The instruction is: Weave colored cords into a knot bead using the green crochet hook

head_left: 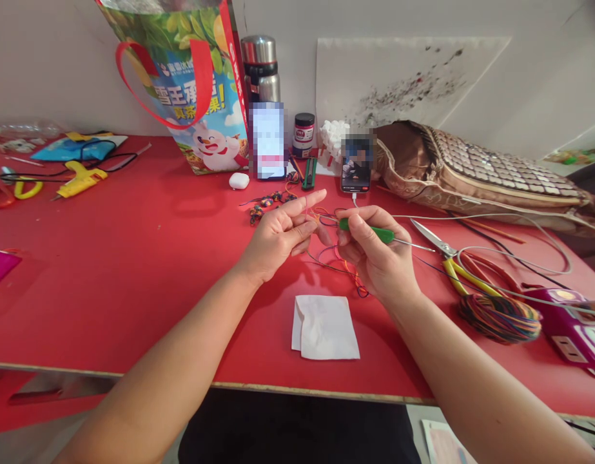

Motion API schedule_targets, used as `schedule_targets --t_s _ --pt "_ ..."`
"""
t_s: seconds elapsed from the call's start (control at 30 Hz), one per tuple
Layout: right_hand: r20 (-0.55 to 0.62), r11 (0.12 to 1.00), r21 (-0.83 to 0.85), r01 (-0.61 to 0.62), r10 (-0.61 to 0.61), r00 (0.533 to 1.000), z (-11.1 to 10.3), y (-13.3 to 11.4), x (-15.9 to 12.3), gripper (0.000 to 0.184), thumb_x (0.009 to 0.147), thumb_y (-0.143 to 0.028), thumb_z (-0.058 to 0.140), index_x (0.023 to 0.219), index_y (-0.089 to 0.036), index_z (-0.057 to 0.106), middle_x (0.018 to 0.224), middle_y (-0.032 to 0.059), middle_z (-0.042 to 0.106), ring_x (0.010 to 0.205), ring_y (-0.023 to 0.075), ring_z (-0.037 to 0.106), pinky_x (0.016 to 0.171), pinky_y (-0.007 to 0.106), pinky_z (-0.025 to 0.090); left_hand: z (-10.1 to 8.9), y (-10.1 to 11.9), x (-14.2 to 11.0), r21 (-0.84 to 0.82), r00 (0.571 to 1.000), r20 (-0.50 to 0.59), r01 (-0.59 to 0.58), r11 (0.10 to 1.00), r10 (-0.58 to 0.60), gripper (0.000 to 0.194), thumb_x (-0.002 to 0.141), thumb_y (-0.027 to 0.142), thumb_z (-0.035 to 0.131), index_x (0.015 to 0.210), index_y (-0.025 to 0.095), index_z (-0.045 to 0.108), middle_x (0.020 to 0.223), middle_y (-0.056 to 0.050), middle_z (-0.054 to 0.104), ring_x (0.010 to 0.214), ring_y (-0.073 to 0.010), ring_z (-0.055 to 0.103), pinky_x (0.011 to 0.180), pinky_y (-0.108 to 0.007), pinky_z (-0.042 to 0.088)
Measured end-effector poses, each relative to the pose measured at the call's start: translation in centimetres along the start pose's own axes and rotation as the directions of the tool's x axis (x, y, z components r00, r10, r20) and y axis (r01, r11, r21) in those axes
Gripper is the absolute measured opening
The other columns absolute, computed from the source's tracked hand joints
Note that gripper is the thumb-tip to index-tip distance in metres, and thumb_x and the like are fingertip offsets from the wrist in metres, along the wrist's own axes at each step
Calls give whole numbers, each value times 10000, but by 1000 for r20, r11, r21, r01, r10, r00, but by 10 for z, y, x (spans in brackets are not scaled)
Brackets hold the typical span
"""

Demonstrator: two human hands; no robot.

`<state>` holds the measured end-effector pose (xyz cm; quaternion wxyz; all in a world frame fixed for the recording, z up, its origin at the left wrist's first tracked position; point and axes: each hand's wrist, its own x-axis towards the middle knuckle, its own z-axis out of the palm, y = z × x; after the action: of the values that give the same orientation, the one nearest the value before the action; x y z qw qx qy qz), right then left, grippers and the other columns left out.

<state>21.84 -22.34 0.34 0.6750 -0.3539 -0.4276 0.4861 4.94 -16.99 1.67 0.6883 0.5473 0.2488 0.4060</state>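
My left hand (287, 232) is pinched shut on thin multicoloured yarn, its index finger stretched out with a pinkish strand looped over it. Gripped in my right hand (377, 251) is a crochet hook with a green handle (384, 234); one metal shaft points right, while the other end reaches toward my left fingertips. Whether the hook tip sits inside a loop is too small to tell. Loose coloured strands (356, 277) hang below and between both hands. Just behind the left hand lies a knotted multicoloured piece (265, 203).
A ball of multicoloured yarn (500, 317) and scissors (452, 251) lie right, crossed by a white cable (563, 261). A folded tissue (329, 328) is in front. Behind stand two phones (269, 138), a bag (191, 84) and a thermos (261, 61). A yellow glue gun (79, 180) lies left.
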Motion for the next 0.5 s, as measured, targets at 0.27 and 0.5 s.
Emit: schedule_targets --t_s 0.27,0.5 --pt "-18 998 43 -44 45 999 2 -1 1 236 823 -412 874 889 -211 771 648 -30 627 463 63 399 447 241 318 -2 -2 1 -29 1000 12 11 1000 -11 550 901 272 774 1432 164 682 758 -67 768 504 -77 397 498 -260 251" --pt "5 977 151 -153 154 988 2 1 4 251 788 -404 887 886 -205 771 635 -38 621 454 46 349 443 222 294 -5 -1 3 -90 996 76 54 994 -48 479 897 262 777 1361 153 732 732 -64 750 499 -65 401 509 -247 260"
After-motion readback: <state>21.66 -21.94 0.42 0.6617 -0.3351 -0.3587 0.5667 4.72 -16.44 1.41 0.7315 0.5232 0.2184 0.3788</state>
